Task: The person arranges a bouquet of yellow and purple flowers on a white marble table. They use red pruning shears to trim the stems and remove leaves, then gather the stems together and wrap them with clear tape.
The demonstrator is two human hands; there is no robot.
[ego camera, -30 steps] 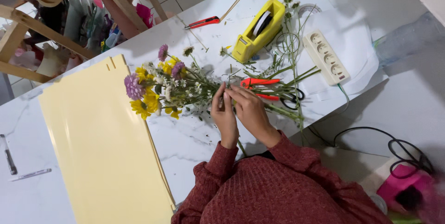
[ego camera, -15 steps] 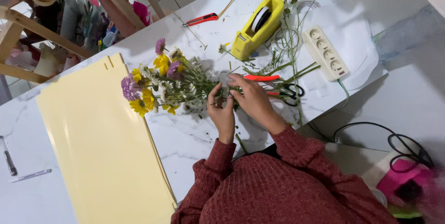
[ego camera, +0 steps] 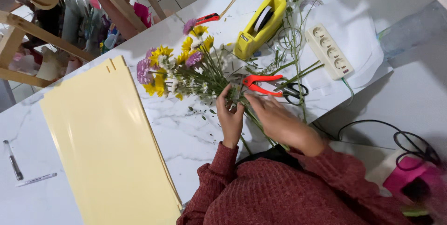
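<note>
- green stems are what we find pinched in the left hand (ego camera: 231, 120), fingers curled about the gathered stalks of the bouquet (ego camera: 186, 73) just below the blooms.
- our right hand (ego camera: 279, 122) lies over the lower stems, fingers half spread and touching them; whether it truly grips them we cannot tell, since the palm hides the contact.
- the bouquet itself lies on the marble table (ego camera: 186, 136), heads of yellow and purple pointing away from us toward the far-left, stems running back under both hands.
- we judge it light and soft, the stalks springy and easily bent, the petals fragile (loose leaf bits already dot the marble); the sound place to hold is the bundled stems, where the left hand is, never the heads.
- just beyond the right hand lie red-handled pruners (ego camera: 263, 84) and black scissors (ego camera: 295, 92), touching or nearly touching the stray stems.
- farther off stand a yellow tape dispenser (ego camera: 258, 27) and a white power strip (ego camera: 329, 51), with loose greenery between them.
- to the left lies a wide stack of pale yellow sheets (ego camera: 102, 150), its edge near the blooms.
- open marble shows between the sheets and the hands; the table edge runs close by on the right, with cables beyond it.
</note>
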